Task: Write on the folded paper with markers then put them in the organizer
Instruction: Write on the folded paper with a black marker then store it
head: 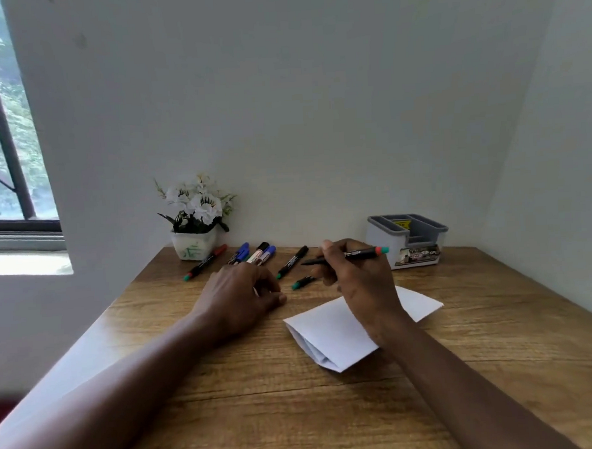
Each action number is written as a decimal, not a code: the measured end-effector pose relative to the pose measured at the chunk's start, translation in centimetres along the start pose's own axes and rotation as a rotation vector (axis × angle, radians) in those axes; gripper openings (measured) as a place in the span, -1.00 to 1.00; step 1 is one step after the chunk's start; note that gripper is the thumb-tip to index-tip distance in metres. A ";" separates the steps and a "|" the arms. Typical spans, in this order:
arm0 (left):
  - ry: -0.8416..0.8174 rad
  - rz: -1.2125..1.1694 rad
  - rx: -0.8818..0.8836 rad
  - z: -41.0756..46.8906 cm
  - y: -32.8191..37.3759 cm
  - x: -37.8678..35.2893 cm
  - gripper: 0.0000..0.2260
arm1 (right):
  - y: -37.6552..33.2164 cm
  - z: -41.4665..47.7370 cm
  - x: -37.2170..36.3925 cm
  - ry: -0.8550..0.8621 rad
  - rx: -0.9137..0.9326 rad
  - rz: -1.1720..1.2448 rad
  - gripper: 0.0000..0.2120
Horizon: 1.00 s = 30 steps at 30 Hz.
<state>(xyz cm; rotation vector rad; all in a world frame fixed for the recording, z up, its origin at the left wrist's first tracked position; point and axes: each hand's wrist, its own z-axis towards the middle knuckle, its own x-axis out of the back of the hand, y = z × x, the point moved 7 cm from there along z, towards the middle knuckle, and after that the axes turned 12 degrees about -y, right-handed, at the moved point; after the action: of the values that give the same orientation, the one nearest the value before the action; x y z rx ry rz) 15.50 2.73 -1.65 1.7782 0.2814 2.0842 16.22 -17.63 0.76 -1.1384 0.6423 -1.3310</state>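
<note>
R hand (353, 272) is closed round a black marker (354, 254), held roughly level above the desk (229, 416), w/ its red-and-green end pointing right toward the organizer (408, 239) and its dark end pointing left; can't tell if the cap is on. The hand hovers over the far edge of the folded paper (331, 335), wrist crossing the sheet. The paper is white, lies flat on the wood near the middle-right of the desk, folded edges showing at its near-left corner; no writing visible on the part in view. L hand (243, 292) rests knuckles-up on the desk just left of the paper, fingers curled in; sth thin and pale peeks from under them but can't tell what, or whether it's gripped. Beyond the hands, loose markers lie in a rough row: a black one w/ red cap (205, 262) at far left, a blue one (239, 253), a pale-bodied one w/ black cap (257, 253) touching a blue-capped one (268, 254), a black one w/ green end (292, 262), and a short bit of another (302, 282) partly hidden behind the R hand. The organizer, grey w/ several compartments and a label on front, sits at the back right by the wall. A flower pot (194, 243) w/ white blooms stands at back left, beside the red-capped marker. A window (5, 136) is at far left.
</note>
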 end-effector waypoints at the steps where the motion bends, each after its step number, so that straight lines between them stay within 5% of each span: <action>1: -0.004 0.023 0.004 0.1 0.1 -0.1 -0.81 | -0.3 -0.3 0.1 0.004 0.019 -0.110 -0.75; 6: -0.005 0.115 0.026 -0.3 0.5 0.0 -0.70 | -1.1 -2.7 0.9 -0.034 0.045 -0.692 -0.78; 14: -0.199 0.027 0.105 -4.0 -2.2 -1.0 -0.18 | 0.6 -5.1 -0.8 -0.351 -0.028 -0.927 -0.59; 22: -0.325 0.042 0.099 -4.3 -2.4 -1.7 -0.10 | 0.3 -4.7 -1.5 -0.389 0.093 -0.730 -0.68; 24: -0.327 0.052 0.103 -4.2 -2.3 -1.8 -0.09 | 0.1 -4.1 -1.4 -0.311 0.081 -0.519 -0.81; 27: -0.335 0.056 0.109 -4.1 -2.2 -1.9 -0.09 | 0.7 -3.1 -2.4 -0.306 -0.077 -0.105 -0.74; 30: -0.343 0.053 0.111 -4.1 -2.0 -1.9 -0.11 | 1.1 -3.1 -3.8 -0.366 -0.157 0.050 -0.68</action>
<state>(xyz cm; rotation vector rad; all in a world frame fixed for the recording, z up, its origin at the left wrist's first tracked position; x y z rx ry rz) 12.03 4.17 -4.87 2.1895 0.2580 1.7843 13.22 -14.96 -2.22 -1.4410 0.5073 -1.0071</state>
